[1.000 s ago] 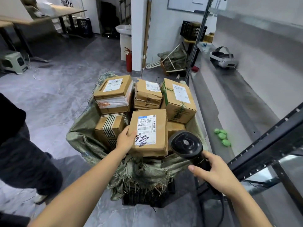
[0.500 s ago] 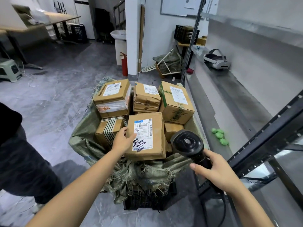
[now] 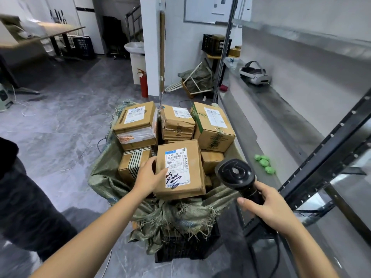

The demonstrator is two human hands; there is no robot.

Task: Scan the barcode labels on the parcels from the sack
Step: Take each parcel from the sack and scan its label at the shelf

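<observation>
A green woven sack [image 3: 104, 181] sits open over a black crate and holds several brown cardboard parcels. My left hand [image 3: 149, 177] grips the left edge of the nearest parcel [image 3: 191, 173], thumb on its top face, white barcode label up. My right hand [image 3: 269, 209] holds a black barcode scanner [image 3: 234, 173] by the handle, its head just right of that parcel. Behind stand a taped parcel [image 3: 136, 125], a middle parcel [image 3: 176, 123] and a green-printed parcel [image 3: 214, 127], each with a label on top.
A long grey metal shelf [image 3: 281, 121] runs along the right, with green balls [image 3: 264, 163] and a white headset [image 3: 255, 74] on it. A black rack strut [image 3: 329, 151] crosses at right. A person in dark clothes [image 3: 24, 207] stands at left. A red extinguisher [image 3: 143, 83] stands by the pillar.
The held parcel has tilted slightly so its label faces up more squarely, and my left thumb has slid onto the label's edge. The scanner stays beside it.
</observation>
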